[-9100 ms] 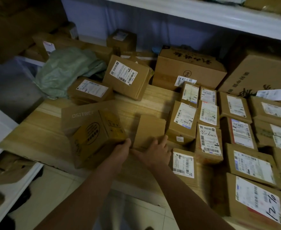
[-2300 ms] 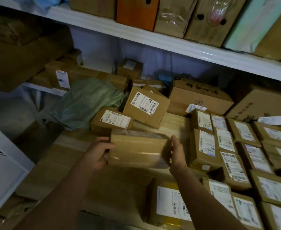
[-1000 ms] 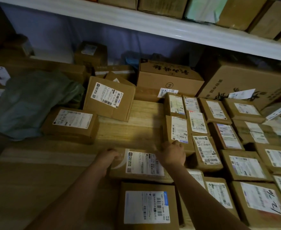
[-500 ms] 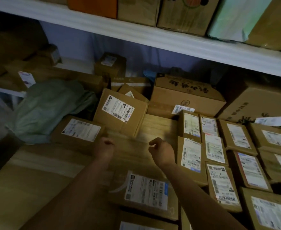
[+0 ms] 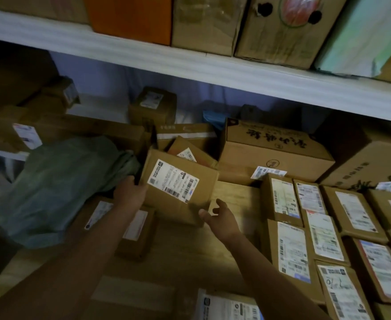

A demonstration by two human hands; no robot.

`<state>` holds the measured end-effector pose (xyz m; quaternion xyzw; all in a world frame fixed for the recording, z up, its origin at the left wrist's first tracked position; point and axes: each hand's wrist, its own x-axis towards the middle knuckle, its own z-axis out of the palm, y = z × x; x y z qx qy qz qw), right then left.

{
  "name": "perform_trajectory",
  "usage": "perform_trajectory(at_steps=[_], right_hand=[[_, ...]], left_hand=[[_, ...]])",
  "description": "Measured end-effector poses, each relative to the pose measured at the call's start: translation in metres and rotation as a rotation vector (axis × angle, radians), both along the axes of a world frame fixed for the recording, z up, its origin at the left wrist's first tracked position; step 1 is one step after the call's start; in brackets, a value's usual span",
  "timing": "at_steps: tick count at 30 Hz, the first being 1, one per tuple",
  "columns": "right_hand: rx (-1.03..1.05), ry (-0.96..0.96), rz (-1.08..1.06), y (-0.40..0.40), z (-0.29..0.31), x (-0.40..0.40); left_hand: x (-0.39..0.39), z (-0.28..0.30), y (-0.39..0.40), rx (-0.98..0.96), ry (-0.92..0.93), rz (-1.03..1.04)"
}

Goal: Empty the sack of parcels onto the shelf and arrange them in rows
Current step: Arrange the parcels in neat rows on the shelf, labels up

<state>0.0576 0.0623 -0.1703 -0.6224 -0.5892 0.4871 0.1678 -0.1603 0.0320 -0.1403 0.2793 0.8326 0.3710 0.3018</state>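
Observation:
A tilted cardboard parcel with a white label leans up from the wooden shelf. My left hand grips its left edge. My right hand is spread just below its lower right corner, fingers relaxed, holding nothing. The crumpled green sack lies at the left. A flat labelled parcel sits under my left forearm. Rows of labelled parcels fill the right side.
A large brown carton and more boxes stand along the back. The white upper shelf with cartons hangs overhead. Another labelled parcel lies at the near edge.
Both hands left the parcel they set down near the front and reached forward. My left hand has taken hold of the tilted parcel; my right hand has come up beside it.

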Motion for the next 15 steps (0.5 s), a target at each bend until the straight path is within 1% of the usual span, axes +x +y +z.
perform_trajectory(at_steps=[5,9,11,13,15], right_hand=[[-0.066,0.192,-0.143,0.024,-0.005,-0.017],[-0.182,0.371,-0.275,0.040,-0.018,-0.021],[-0.245,0.418,-0.279,0.043,-0.023,-0.019],[-0.286,0.474,-0.238,0.042,-0.025,-0.018],[-0.303,0.474,-0.220,0.038,-0.027,-0.015]], left_hand=[[-0.019,-0.009,0.031,-0.015,0.054,-0.033],[-0.022,-0.021,0.041,-0.032,-0.025,-0.077],[-0.021,-0.028,0.041,-0.052,-0.075,-0.092],[-0.018,-0.031,0.038,-0.073,-0.091,-0.104],[-0.013,-0.030,0.036,-0.043,-0.100,-0.119]])
